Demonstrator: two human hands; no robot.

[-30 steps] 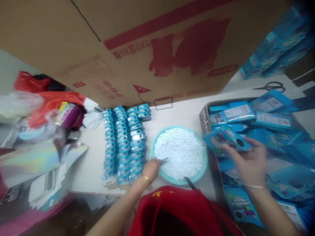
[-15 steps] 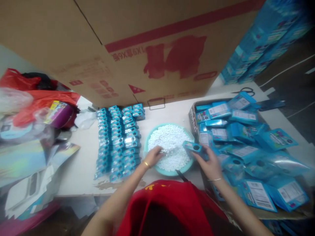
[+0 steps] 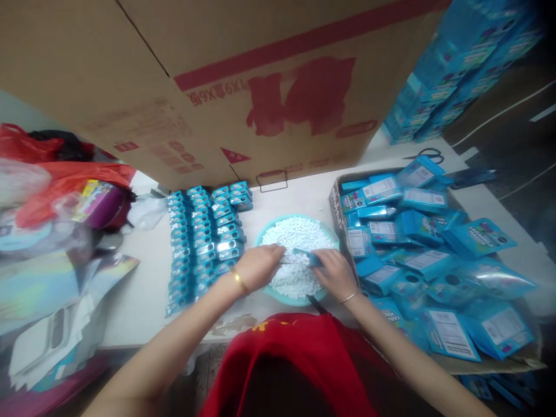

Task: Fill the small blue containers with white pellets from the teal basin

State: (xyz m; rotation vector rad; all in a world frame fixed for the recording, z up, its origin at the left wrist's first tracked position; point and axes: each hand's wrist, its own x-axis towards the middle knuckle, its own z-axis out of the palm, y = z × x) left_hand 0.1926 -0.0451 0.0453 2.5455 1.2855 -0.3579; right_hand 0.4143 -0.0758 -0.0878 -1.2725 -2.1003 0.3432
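Note:
A round light-teal basin (image 3: 263, 236) full of small white pellets (image 3: 299, 229) stands on the white table in front of me. Over the pellets, my right hand (image 3: 336, 273) grips a small blue box (image 3: 309, 257), tilted with one end toward my left hand. My left hand (image 3: 260, 267) has its fingers pinched together at the basin's left side. Between its fingertips and the box is a pale, blurred patch; what the left hand holds, if anything, I cannot make out. A dark handle-like strip (image 3: 316, 304) sticks out over the basin's near rim.
Rows of small blue boxes (image 3: 203, 231) stand left of the basin. At right, an open carton (image 3: 339, 217) is heaped with blue packages (image 3: 428, 260). Scissors (image 3: 428, 155) lie behind it. A large cardboard box (image 3: 217, 116) walls off the back; bags (image 3: 65, 179) crowd the far left.
My right hand has brought the blue box left and over the middle of the basin, tilting it. My left hand has risen slightly from the pellets and now meets the box's end.

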